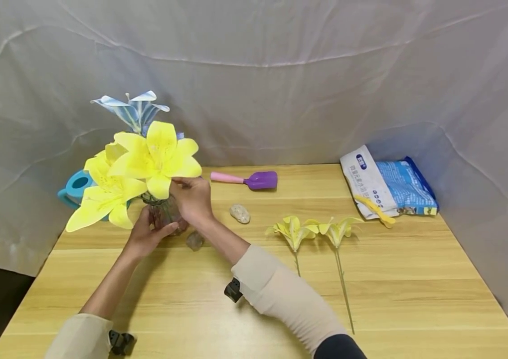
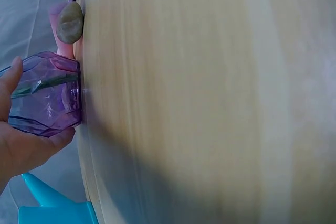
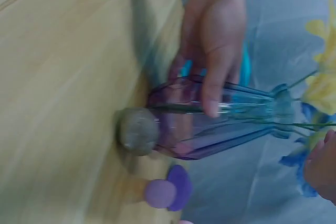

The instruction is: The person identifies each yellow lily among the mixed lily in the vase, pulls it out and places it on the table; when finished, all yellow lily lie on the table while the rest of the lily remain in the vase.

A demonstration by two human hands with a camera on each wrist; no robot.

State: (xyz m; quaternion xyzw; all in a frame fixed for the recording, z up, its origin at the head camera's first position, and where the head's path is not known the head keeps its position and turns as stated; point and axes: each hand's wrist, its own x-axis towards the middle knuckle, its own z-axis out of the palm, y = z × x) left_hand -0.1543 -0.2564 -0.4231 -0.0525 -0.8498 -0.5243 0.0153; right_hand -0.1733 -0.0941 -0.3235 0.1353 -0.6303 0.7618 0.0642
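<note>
A faceted glass vase [image 3: 181, 129], purple at its base and bluish at its neck, stands upright on the table. My left hand [image 1: 146, 234] grips its lower body, thumb on one side and fingers on the other. Large yellow lilies [image 1: 157, 157] and a blue lily [image 1: 134, 112] rise from the vase, their green stems showing through the glass. Above the vase mouth, my right hand [image 1: 194, 199] has its fingers curled at a yellow lily's stem, just under the petals. Petals partly cover those fingertips.
A teal watering can [image 1: 78, 184] stands behind the lilies. Near the vase are a grey stone [image 1: 195, 241], a pale stone [image 1: 240, 213] and a purple shovel [image 1: 260, 180] with a pink handle. Two yellow lilies [image 1: 294, 232] lie rightward. Packets [image 1: 366, 179] and a yellow tool [image 1: 375, 212] lie far right.
</note>
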